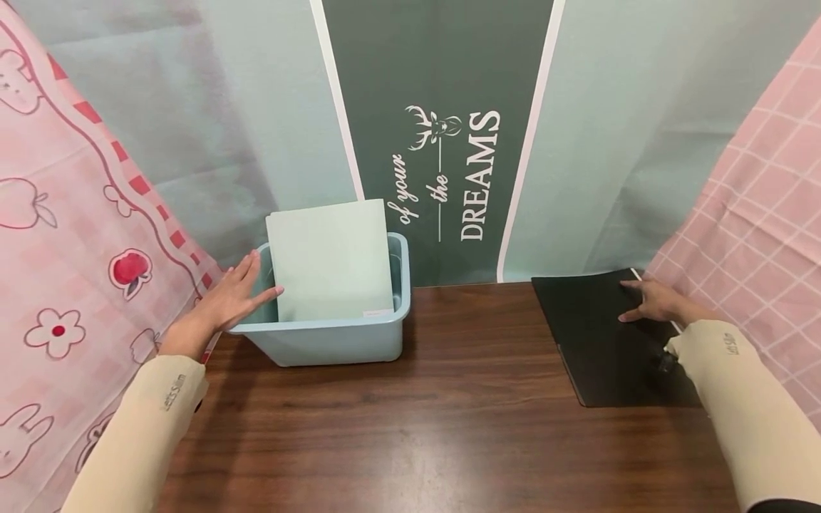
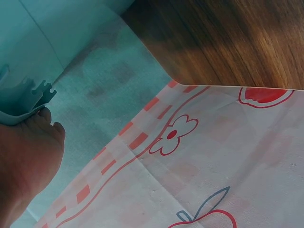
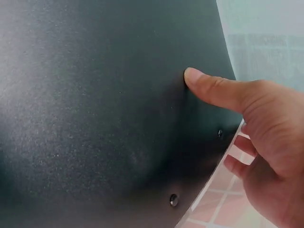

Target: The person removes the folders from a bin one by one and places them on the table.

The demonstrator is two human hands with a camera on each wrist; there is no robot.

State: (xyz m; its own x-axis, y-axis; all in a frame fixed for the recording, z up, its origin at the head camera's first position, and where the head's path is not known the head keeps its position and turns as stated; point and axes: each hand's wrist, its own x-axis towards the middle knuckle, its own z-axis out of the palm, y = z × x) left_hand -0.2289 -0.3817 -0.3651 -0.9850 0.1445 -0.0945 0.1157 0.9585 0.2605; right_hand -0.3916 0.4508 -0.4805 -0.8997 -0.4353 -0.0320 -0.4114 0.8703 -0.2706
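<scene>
On the left of the table, a light blue plastic bin (image 1: 340,345) holds a pale green, flat, folder-like item (image 1: 330,263) that leans upright and rises above the rim. My left hand (image 1: 234,296) rests at the bin's left rim, its fingers straight and the thumb reaching over the edge. In the left wrist view, part of that hand (image 2: 35,152) touches the rim. A black folder (image 1: 603,342) lies at the table's right side. My right hand (image 1: 654,301) grips its right edge; in the right wrist view the thumb (image 3: 213,88) presses on the cover, other fingers partly hidden past the edge.
Brown wooden table (image 1: 462,413) extends between the bin and the folder. A grey-green printed curtain (image 1: 442,71) hangs behind. Pink patterned cloth (image 1: 58,249) borders the left side, and pink checked cloth (image 1: 770,235) borders the right.
</scene>
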